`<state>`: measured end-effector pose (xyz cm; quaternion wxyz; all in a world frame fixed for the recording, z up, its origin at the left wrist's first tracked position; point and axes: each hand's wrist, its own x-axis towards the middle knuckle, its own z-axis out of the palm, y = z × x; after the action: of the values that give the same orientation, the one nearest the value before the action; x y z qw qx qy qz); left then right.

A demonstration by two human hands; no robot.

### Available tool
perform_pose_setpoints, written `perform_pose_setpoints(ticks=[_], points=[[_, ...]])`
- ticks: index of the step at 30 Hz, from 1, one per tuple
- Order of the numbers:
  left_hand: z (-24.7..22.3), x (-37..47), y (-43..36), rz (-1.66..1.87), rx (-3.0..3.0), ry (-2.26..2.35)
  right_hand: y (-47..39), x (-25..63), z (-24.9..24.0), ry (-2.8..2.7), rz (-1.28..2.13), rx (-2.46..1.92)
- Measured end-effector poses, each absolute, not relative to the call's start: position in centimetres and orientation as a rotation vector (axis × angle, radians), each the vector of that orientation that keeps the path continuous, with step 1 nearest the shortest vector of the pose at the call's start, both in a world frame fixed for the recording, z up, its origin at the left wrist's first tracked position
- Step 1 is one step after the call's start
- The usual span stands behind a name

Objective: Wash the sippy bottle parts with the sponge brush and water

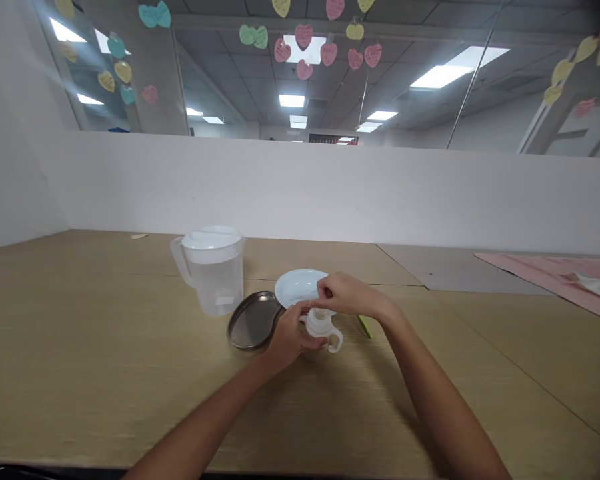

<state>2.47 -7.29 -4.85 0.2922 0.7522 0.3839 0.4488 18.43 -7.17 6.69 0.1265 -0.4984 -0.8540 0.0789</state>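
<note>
A small white bottle with two side handles [320, 324] stands in front of me on the table, its top uncapped. My left hand [286, 333] is closed around the bottle's left side. Just above the bottle's mouth is my right hand [347, 293], its fingers curled in a pinch near the rim. What those fingers hold, if anything, is hidden. Behind the hands lies a white dish [297, 285], partly covered by the right hand. A metal kidney dish [253, 323] sits left of the bottle, close to my left hand.
A clear plastic jug with a white lid [219, 283] stands at the back left. A thin green stick-like thing [365, 327] lies under my right forearm. Pink cloth [545, 273] with something white on it covers the far right. A white wall [280, 187] bounds the table [105, 373] behind.
</note>
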Motion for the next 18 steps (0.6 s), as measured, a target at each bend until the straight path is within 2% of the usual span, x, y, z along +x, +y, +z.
perform_pose_setpoints(ticks=[5, 9, 18], points=[[-4.8, 2.4, -7.2, 1.172, 1.992, 1.041, -7.3, 19.4, 7.3, -2.520, 0.428, -1.103], [-5.1, 2.4, -7.1, 1.166, 1.980, 1.048, -8.0, 20.3, 8.4, -2.325, 0.512, -0.921], [-6.4, 2.8, -7.3, 1.275, 1.936, 0.943, -7.4, 20.8, 9.0, -1.698, 0.385, -0.810]])
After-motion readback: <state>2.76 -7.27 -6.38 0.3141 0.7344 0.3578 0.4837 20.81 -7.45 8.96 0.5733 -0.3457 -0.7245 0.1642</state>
